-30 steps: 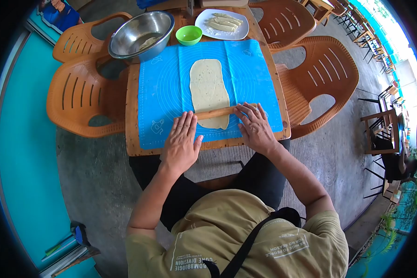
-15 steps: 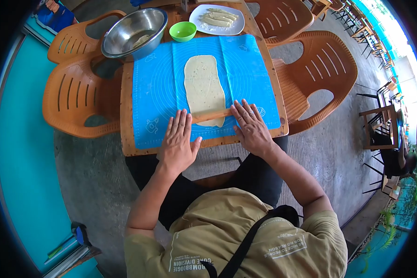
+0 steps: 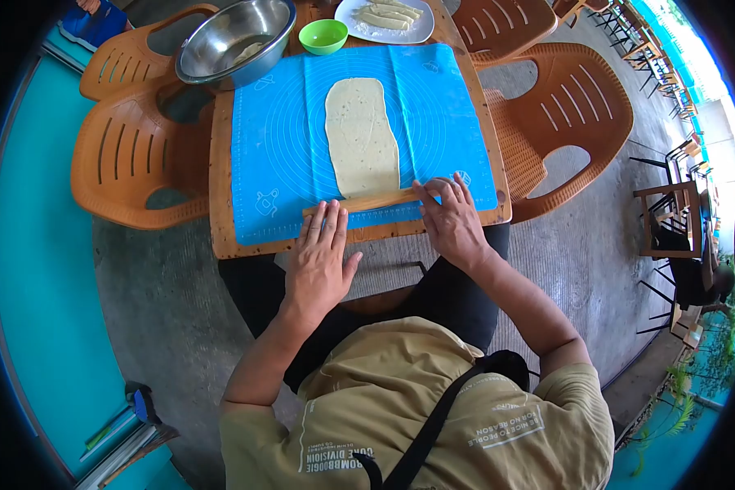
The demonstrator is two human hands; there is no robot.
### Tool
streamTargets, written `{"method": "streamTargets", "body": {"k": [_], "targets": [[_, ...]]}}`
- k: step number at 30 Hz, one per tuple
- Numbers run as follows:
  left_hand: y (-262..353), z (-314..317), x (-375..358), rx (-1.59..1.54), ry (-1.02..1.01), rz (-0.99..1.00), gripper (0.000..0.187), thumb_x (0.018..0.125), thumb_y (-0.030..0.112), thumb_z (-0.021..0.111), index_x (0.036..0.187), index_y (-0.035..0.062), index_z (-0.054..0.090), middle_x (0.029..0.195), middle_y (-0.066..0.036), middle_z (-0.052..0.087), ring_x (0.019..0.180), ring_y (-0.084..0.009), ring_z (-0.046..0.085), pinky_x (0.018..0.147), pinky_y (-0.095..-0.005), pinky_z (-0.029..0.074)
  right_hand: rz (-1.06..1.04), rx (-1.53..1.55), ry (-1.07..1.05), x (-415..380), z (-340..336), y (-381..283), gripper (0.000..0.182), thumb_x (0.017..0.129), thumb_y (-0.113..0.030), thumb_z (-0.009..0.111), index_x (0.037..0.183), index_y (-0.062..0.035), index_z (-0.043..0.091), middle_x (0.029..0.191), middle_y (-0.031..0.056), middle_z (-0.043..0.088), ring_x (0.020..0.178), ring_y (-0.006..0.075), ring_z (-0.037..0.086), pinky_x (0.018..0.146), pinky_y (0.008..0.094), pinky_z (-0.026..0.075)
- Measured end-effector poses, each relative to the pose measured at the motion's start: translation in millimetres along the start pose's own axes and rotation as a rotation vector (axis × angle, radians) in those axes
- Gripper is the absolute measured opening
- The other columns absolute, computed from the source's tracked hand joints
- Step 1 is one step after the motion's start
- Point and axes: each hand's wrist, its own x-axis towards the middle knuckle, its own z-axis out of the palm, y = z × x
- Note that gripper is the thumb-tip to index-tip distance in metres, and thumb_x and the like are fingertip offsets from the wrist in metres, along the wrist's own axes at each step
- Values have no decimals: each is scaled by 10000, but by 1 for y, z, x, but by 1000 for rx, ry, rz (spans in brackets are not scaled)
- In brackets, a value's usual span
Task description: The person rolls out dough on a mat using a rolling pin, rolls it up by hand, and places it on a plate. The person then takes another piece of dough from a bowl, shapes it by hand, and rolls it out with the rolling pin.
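A wooden rolling pin (image 3: 380,200) lies across the near end of a long, flat sheet of dough (image 3: 359,135), close to the table's front edge. My left hand (image 3: 318,257) rests on the pin's left part, fingers stretched out flat and the thumb apart. Over its right end, my right hand (image 3: 453,224) has bent fingers, with the index finger and thumb about the pin; the palm's underside is hidden. The dough is spread on a blue silicone mat (image 3: 278,163) printed with circles and rulers.
At the far left of the wooden table (image 3: 223,163) stands a steel bowl (image 3: 208,53) with some dough inside. Beside it are a green bowl (image 3: 323,37) and a white plate (image 3: 423,31) of dough strips. Orange chairs (image 3: 143,159) flank both sides.
The rolling pin has come toward me, from on the dough to its near edge. My right fingers, flat before, are now bent. The view has shifted slightly.
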Motion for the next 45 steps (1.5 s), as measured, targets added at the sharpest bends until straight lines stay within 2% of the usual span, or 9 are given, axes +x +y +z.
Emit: {"method": "streamTargets", "body": {"k": [8, 13, 23, 27, 31, 33, 36, 43, 45], "targets": [[7, -2, 0, -5, 102, 25, 622, 1010, 296, 673, 1514, -34, 521, 1437, -178, 572, 1373, -332, 510, 1184, -475, 398, -67, 6, 73, -17, 12, 9, 448, 969, -63, 654, 1415, -78, 623, 1482, 130, 608, 1419, 345, 546, 1248, 581, 349], [-11, 7, 16, -69, 255, 12, 444, 954, 111, 727, 1377, 9, 638, 1229, -117, 596, 1194, -303, 570, 1077, -482, 434, -40, 60, 81, -8, 11, 9, 395, 940, -49, 666, 1332, -87, 637, 1316, 97, 667, 1296, 323, 615, 1223, 571, 372], [-39, 1, 36, -69, 321, 64, 353, 978, 63, 688, 1327, 16, 664, 1187, -100, 619, 1166, -295, 595, 1041, -469, 443, -132, 51, 128, 27, 6, 17, 369, 950, -14, 624, 1315, -70, 641, 1226, 92, 666, 1209, 294, 640, 1209, 585, 371], [-53, 10, 51, -27, 276, 46, 343, 1036, 108, 616, 1362, 7, 655, 1184, -104, 620, 1156, -278, 588, 1065, -455, 440, -89, 20, 47, 46, 12, 22, 381, 974, -42, 606, 1353, -57, 634, 1320, 111, 662, 1317, 326, 603, 1247, 591, 326], [-48, 18, 47, -25, 186, -37, 432, 1004, 146, 681, 1404, -2, 616, 1340, -144, 609, 1296, -312, 559, 1144, -493, 400, -62, -39, 100, 41, 24, 9, 508, 1018, -107, 595, 1515, -15, 542, 1559, 185, 552, 1528, 376, 437, 1301, 567, 252], [-46, 24, 45, 70, 242, -21, 572, 1033, 230, 653, 1520, -32, 509, 1583, -196, 484, 1519, -342, 409, 1274, -541, 278, -92, 19, 52, 34, 19, -12, 551, 1028, -135, 597, 1551, 6, 495, 1608, 200, 494, 1562, 381, 379, 1309, 550, 243], [-37, 25, 44, -24, 171, -23, 664, 1071, 301, 593, 1602, -46, 393, 1727, -225, 292, 1634, -357, 220, 1327, -582, 152, -106, 52, -34, 31, 26, -25, 616, 1039, -179, 602, 1590, 38, 436, 1669, 222, 413, 1602, 384, 305, 1318, 522, 234], [-10, 18, 34, -171, 150, 48, 759, 1012, 287, 680, 1617, -43, 361, 1721, -298, 240, 1625, -442, 205, 1301, -607, 192, -56, 26, -88, 53, 33, -25, 649, 1081, -285, 545, 1617, 44, 385, 1701, 221, 365, 1615, 387, 269, 1329, 507, 205], [-2, 22, 29, -154, 202, 54, 731, 1006, 292, 691, 1591, -38, 402, 1676, -296, 316, 1575, -454, 305, 1256, -592, 276, -62, 21, -77, 61, 35, -21, 651, 1091, -306, 528, 1622, 41, 378, 1701, 221, 365, 1615, 393, 266, 1331, 507, 199]]}}
